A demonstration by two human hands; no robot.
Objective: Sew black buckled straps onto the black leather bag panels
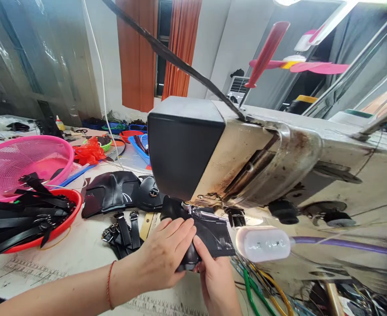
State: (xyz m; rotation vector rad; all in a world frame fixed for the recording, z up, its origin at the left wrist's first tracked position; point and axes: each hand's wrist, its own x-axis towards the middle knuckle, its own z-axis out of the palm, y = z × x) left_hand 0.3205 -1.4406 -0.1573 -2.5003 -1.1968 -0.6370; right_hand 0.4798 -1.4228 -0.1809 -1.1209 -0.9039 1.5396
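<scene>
Head view: both hands were close together and clamped on the same black piece [215, 237]. Left hand [170, 245] lay over the top of it, fingers together, thumb down by the near edge; red cord [110, 285] around that wrist. Right hand [218, 272] had its thumb on top near the middle of the piece, gripping the near side; fingers underneath mostly hidden. Piece sat under the head of the sewing machine [186, 153], above the bench [91, 259]. Couldn't tell if the needle was in it.

Lit lamp [262, 243] just right of the piece, purple cable [338, 245] running off it to the right. Tools with green handles [251, 289] and yellow handles [272, 289] lay below the lamp, right of the right hand.

Left of the piece: buckled straps [125, 230] in a small heap near the left hand, larger black parts [112, 193] behind them. Further left, a red basket [77, 206] full of black straps [18, 215], with a pink basket [70, 153] behind it. Red bag [89, 151] and blue basket [139, 151] were further back. Ruler markings [35, 261] showed along the near side.
</scene>
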